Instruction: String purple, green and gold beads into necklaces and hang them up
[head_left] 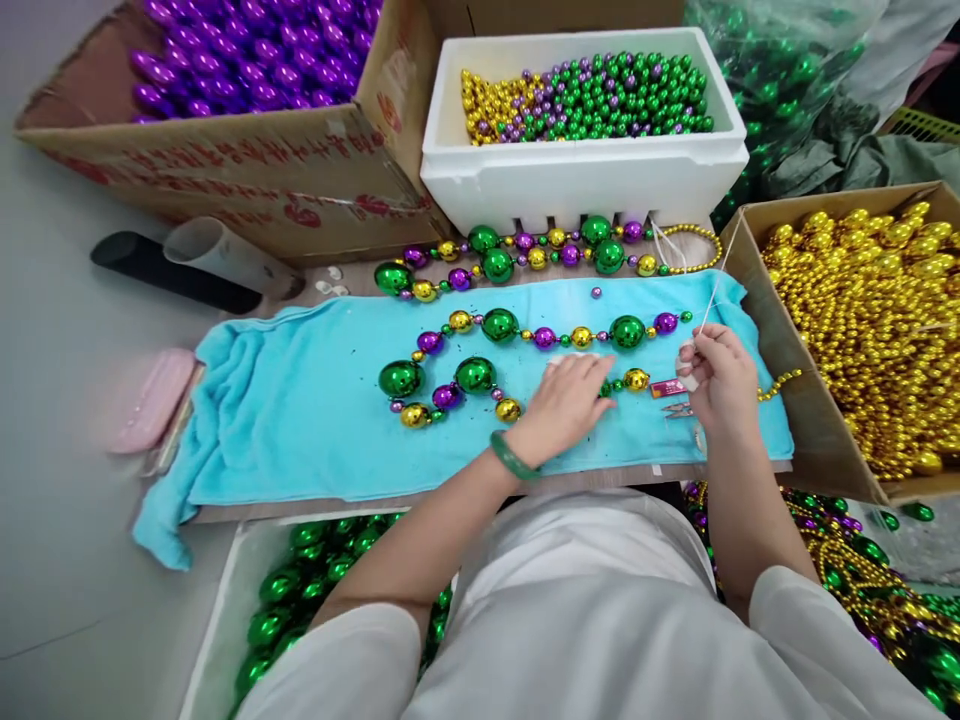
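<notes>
A looped row of green, purple and gold beads (499, 325) lies on a turquoise towel (300, 400). My left hand (564, 405), with a green bangle on its wrist, rests flat over the lower part of this row and hides some beads. Its fingers are stretched out. To the right, my right hand (721, 375) is closed in a pinch on a white string (712, 290) that rises taut-looking above the fingers. Beside that hand lie small snips (677, 410) and a small red packet (666, 388), both partly covered.
Behind the towel lies a beaded necklace (496, 265). A white foam box (585, 175) holds small mixed beads. Cardboard boxes hold purple beads (255, 55) and gold bead strands (862, 330). Two tubes (176, 275) and a pink case (156, 400) sit left; green beads (300, 570) lie below.
</notes>
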